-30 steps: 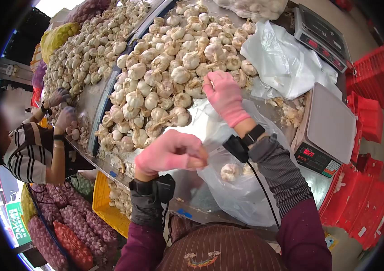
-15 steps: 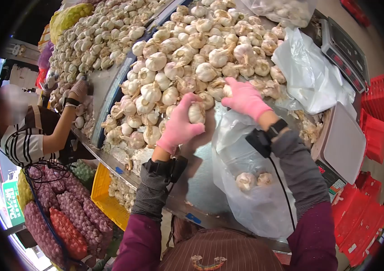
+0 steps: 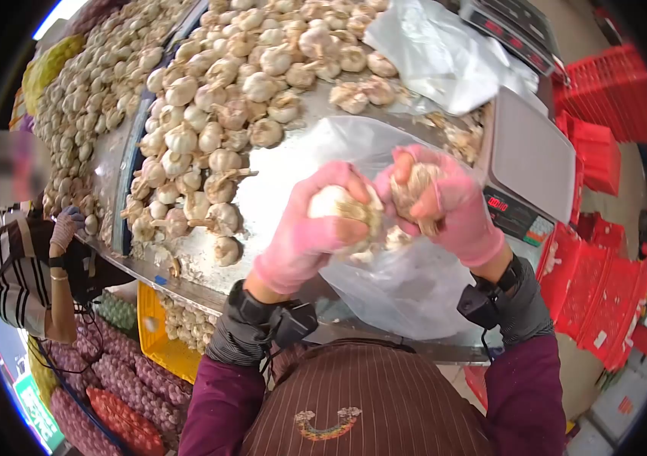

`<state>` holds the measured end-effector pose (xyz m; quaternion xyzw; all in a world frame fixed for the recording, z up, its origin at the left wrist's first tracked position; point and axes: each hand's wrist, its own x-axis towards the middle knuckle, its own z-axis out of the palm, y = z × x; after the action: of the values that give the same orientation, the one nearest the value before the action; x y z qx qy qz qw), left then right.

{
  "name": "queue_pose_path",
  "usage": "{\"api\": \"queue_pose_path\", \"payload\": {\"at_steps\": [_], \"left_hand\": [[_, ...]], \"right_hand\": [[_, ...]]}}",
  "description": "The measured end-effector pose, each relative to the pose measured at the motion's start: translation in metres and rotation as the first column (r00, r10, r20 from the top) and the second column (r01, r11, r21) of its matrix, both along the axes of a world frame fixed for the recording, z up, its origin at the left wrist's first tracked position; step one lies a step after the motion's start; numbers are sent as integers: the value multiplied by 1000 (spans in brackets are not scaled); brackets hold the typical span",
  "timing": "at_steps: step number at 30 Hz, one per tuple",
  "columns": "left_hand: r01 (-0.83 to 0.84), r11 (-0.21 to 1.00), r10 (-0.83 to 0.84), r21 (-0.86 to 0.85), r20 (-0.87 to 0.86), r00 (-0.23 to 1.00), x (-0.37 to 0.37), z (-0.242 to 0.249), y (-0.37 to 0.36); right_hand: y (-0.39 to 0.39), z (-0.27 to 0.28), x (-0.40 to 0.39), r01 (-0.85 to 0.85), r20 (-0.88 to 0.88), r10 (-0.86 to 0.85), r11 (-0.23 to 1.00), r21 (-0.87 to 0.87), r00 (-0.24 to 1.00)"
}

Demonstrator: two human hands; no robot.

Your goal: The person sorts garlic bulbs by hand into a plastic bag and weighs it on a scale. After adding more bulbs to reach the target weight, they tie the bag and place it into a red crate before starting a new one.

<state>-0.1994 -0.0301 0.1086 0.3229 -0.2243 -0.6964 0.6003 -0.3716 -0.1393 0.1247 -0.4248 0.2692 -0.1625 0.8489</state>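
Both my hands wear pink gloves and are raised close together above a clear plastic bag (image 3: 407, 281). My left hand (image 3: 312, 228) grips a white garlic bulb (image 3: 335, 204). My right hand (image 3: 445, 201) grips another garlic bulb (image 3: 417, 182) with dry roots. The two bulbs nearly touch. The bag lies on the metal counter (image 3: 278, 182) below my hands, its mouth open toward the garlic pile (image 3: 225, 99).
A digital scale (image 3: 525, 156) stands at the right, beside white plastic bags (image 3: 437, 53). Red crates (image 3: 605, 251) are stacked farther right. Another person (image 3: 27, 266) in a striped shirt works at the left. Netted garlic sacks (image 3: 111, 387) and a yellow crate (image 3: 158, 338) sit below the counter.
Both hands have come back from the pile toward me, each now holding a garlic bulb above the bag. The view has tilted downward.
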Motion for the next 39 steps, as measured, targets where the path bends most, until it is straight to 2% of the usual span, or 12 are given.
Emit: {"api": "queue_pose_path", "payload": {"at_steps": [3,6,9,11,14,16,19,21,25,28,31,39], "left_hand": [[102,995,-83,-13,477,875,-59,-48,3],[214,960,108,-179,946,306,-105,-96,7],[189,831,437,-524,824,362,-86,-57,31],[-98,875,459,-474,877,-144,-24,-35,63],[-414,910,-229,-10,820,-524,68,-64,88],[-381,916,-339,122,745,-575,93,-92,87],[-308,951,-251,32,660,-708,120,-149,103],[-651,740,-444,171,850,-282,129,-125,107],[-193,981,-59,-36,883,-466,169,-96,159],[-635,767,480,94,573,664,169,-71,191],[-718,696,708,33,137,693,157,-63,201],[-738,671,635,68,461,620,124,-6,181]], "right_hand": [[29,-21,-57,-34,-457,-127,944,-328,881],[53,-106,-100,-329,-482,-399,394,-858,780],[65,-97,-105,-344,-381,-496,169,-924,780],[66,-59,-92,-291,-284,-526,71,-954,802],[89,-3,1,27,-10,-237,151,-988,972],[103,-14,86,15,29,27,401,-916,999],[103,-87,219,-440,-431,94,102,-892,897],[96,-103,256,-707,-709,50,-56,-705,703],[95,-140,287,-793,-804,-30,-191,-579,594],[105,-147,282,-597,-518,307,508,-621,799],[138,-99,263,-283,2,338,784,552,941],[152,-76,213,-276,144,239,891,362,960]]}}
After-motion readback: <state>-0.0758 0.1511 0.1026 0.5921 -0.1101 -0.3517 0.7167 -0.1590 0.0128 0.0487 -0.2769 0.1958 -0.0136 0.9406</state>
